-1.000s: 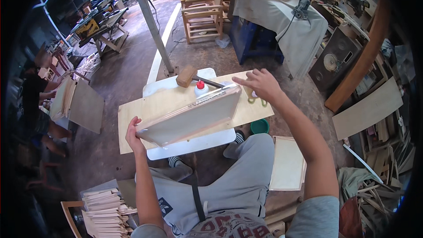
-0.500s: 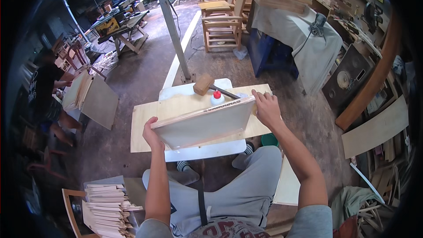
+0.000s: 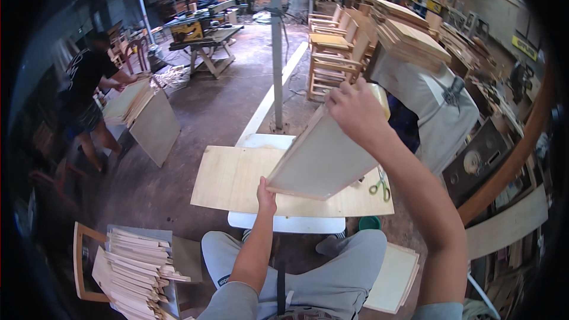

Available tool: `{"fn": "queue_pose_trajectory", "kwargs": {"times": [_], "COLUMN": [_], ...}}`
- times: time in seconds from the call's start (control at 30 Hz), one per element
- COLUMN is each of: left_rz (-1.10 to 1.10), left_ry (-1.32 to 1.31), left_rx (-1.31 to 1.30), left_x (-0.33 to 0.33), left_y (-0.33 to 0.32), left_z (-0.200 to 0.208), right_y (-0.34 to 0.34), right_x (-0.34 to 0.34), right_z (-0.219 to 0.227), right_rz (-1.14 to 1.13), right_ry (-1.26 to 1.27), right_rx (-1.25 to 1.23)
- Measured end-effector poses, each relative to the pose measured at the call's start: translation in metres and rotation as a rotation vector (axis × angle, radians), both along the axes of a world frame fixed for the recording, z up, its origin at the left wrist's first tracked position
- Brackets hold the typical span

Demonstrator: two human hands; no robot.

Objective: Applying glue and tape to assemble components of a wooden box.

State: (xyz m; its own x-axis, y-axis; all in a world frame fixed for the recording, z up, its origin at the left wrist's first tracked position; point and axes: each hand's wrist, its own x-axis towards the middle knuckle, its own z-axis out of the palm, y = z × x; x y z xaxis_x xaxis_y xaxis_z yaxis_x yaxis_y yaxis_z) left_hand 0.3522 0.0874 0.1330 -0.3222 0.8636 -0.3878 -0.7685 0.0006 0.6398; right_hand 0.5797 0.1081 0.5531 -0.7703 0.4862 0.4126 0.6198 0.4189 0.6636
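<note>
I hold a flat pale rectangular panel tilted above a plywood board. My left hand grips its lower left corner. Raised high, my right hand is closed on the upper right corner, its fingers over the edge. Just beyond that hand shows part of a yellowish rounded thing, mostly hidden, perhaps a tape roll. Scissors with green handles lie on the board beside the panel's right edge. The panel hides the middle of the board and whatever lies behind it.
A metal post rises beyond the board. At lower left are stacked wood strips; at lower right, flat panels by my leg. A green container sits below the board. A co-worker handles panels at left. Wooden chairs stand ahead.
The panel has swung steeper, its right end raised and turned away by my right hand. It now covers the mallet and white bottle; the scissors have come into sight. My view has lifted.
</note>
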Motion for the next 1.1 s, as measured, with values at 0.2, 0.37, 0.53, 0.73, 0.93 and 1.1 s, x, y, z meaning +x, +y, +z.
{"fn": "queue_pose_trajectory", "kwargs": {"times": [0.2,0.37,0.53,0.73,0.93,1.1], "left_rz": [-0.096,-0.088,-0.04,-0.164,-0.185,-0.241], "left_ry": [0.533,0.587,0.701,0.776,0.872,0.846], "left_rx": [0.042,0.328,0.335,0.484,0.523,0.461], "left_x": [-0.052,-0.058,-0.053,-0.084,-0.076,-0.074], "left_y": [0.001,0.021,-0.003,-0.012,0.002,0.0], "left_z": [0.035,0.16,0.264,0.252,0.248,0.255], "right_y": [-0.006,-0.027,-0.022,-0.011,0.017,0.017], "right_x": [-0.078,-0.147,-0.167,-0.154,-0.066,0.081], "right_z": [-0.002,-0.013,-0.039,-0.041,-0.03,-0.018], "right_rz": [0.262,0.151,0.22,0.271,0.343,0.055], "right_ry": [0.053,-0.023,0.221,0.554,0.428,0.14], "right_rx": [-0.107,-0.236,-0.16,-0.328,-0.316,-0.193]}}
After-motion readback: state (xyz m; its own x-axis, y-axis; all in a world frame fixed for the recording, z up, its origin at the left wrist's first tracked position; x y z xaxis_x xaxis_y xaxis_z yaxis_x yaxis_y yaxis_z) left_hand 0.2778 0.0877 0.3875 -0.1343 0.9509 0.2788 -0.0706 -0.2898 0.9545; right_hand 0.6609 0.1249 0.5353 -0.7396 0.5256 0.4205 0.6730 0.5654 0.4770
